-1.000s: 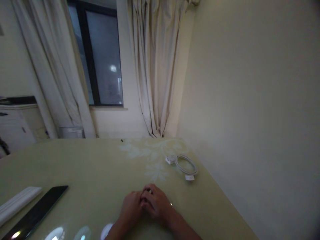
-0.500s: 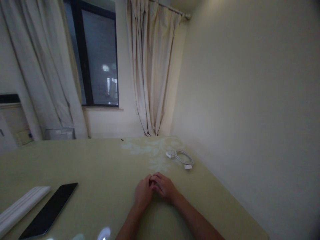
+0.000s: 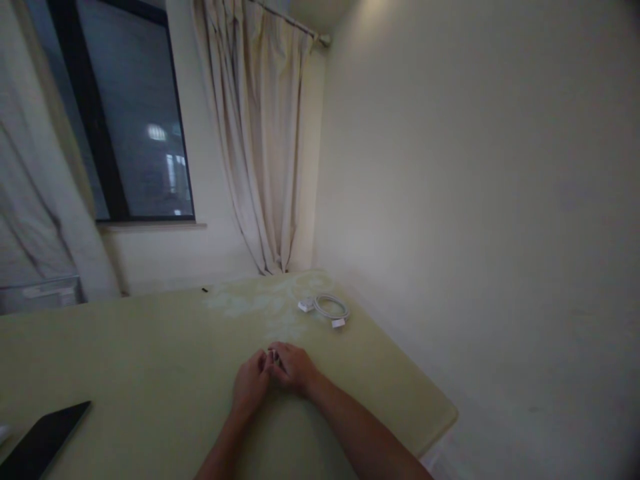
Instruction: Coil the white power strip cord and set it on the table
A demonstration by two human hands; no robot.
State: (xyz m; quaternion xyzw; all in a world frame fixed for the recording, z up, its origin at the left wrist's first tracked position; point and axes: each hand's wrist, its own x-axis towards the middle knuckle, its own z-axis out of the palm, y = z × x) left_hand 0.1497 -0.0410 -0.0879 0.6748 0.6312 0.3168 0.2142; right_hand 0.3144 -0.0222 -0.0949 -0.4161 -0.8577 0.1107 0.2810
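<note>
My left hand (image 3: 250, 385) and my right hand (image 3: 294, 367) rest together on the pale green table (image 3: 150, 353), fingertips touching. The fingers of both are curled in around something small and pale between them that I cannot make out. A coiled white cable (image 3: 330, 308) with white plugs lies beyond my right hand near the table's far right corner, apart from both hands.
A dark phone (image 3: 43, 441) lies flat at the table's near left. A plain wall runs along the right, close to the table edge. Behind the table are a dark window (image 3: 135, 133), cream curtains (image 3: 260, 147) and a pale bin (image 3: 40, 293).
The view has swung right and pulled back, so the phone slid toward the left edge and the white object beside it left the frame. My hands stay together on the table.
</note>
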